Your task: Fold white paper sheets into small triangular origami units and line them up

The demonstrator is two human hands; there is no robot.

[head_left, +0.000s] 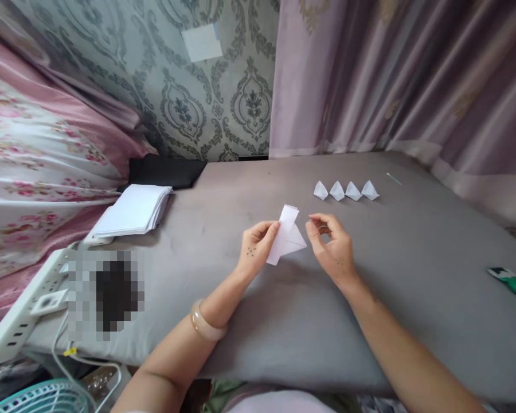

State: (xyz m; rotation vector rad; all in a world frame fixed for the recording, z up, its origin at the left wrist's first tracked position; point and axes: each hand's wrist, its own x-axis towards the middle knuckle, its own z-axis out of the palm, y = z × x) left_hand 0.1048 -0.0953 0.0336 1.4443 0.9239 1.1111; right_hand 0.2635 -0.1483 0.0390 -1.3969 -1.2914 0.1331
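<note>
My left hand [258,246] is closed, pinching a folded piece of white paper [287,236] between thumb and fingers above the table. The paper has a narrow strip at its top, a pointed flap toward the right and another strip at its lower left. Just right of that flap, my right hand [333,246] is curled loosely, its thumb and fingertips slightly apart. Nothing shows in it, and it does not touch the paper. Farther back stand several small folded white paper shapes [345,191] in a row, each with a pointed top.
A stack of white paper [133,210] lies at the left, near a black folded item [167,172]. A white power strip [19,310] with cables runs along the left edge. At the far right is a green-handled object [511,284]. A thin stick [394,179] lies behind.
</note>
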